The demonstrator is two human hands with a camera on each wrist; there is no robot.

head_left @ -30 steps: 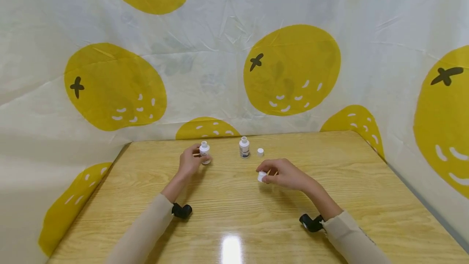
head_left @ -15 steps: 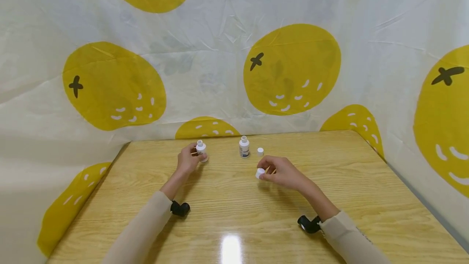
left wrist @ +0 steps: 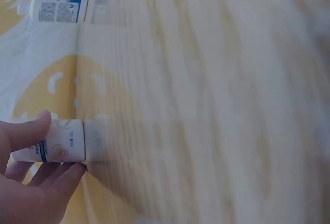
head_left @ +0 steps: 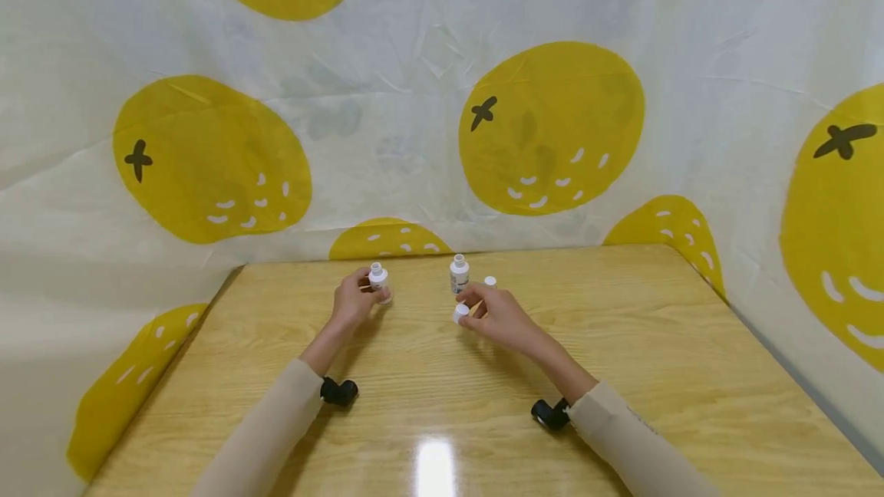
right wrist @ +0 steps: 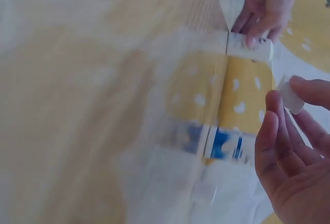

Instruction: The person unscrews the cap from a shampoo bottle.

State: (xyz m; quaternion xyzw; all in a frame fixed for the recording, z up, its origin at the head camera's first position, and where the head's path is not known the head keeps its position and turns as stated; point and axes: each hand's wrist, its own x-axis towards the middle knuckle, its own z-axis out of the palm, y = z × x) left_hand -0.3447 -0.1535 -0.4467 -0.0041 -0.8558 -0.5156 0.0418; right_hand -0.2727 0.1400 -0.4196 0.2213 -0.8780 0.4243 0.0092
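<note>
My left hand (head_left: 354, 302) grips a small white bottle (head_left: 378, 281) that stands upright on the table with its neck uncapped. In the left wrist view the thumb and fingers (left wrist: 56, 183) lie around its sides. My right hand (head_left: 503, 318) pinches a white cap (right wrist: 291, 95) between thumb and fingertips, above the table and apart from the left-hand bottle. Just behind the right hand stands a second white bottle (head_left: 459, 274), upright and uncapped, with a blue-marked label (right wrist: 226, 144). Another white cap (head_left: 490, 281) sits on the table to its right, partly hidden by the right hand.
The wooden table (head_left: 414, 390) backs onto a hanging white cloth (head_left: 387, 136) printed with yellow fruit. Cloth also closes in the left and right sides. Black wrist cameras (head_left: 340, 393) are strapped at both sleeves.
My right hand has moved left with the cap, from right of the second bottle to just in front of it. The left hand has shifted its bottle slightly left and back.
</note>
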